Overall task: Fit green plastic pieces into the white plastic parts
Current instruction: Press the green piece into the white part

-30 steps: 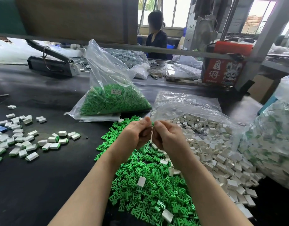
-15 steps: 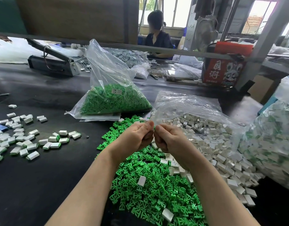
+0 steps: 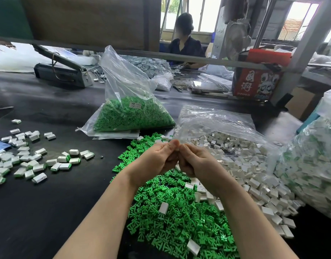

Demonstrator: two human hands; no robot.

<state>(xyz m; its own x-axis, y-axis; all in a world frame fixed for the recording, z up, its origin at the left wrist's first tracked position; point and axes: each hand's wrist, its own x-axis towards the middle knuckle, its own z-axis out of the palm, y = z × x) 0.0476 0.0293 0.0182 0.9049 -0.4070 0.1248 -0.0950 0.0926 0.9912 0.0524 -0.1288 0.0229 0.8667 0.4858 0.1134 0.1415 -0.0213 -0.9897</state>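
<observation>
Workshop bench setting: black worktop (image 3: 48, 212) runs under everything, second person (image 3: 185, 45) seated across it behind a metal rail. Biggest items on your side: clear bag of green pieces (image 3: 131, 116) standing center-back, open bag of white parts (image 3: 226, 146) spilling right of it, another full bag (image 3: 314, 165) at the far right edge. Loose green pile (image 3: 176, 221) sits directly below your arms, touching the white spill; a few white parts lie on top of it. Finished pieces (image 3: 30, 161), white with green ends, scattered on the left. Heat sealer (image 3: 62, 71) back left, red box (image 3: 258, 81) back right. Your left hand (image 3: 155, 163) and right hand (image 3: 198, 165) meet above the green pile, knuckles touching, fingers of both curled and pinched onto one small white part (image 3: 178, 148) between the thumb tips. Can't tell if a green piece is in it; mostly hidden.
</observation>
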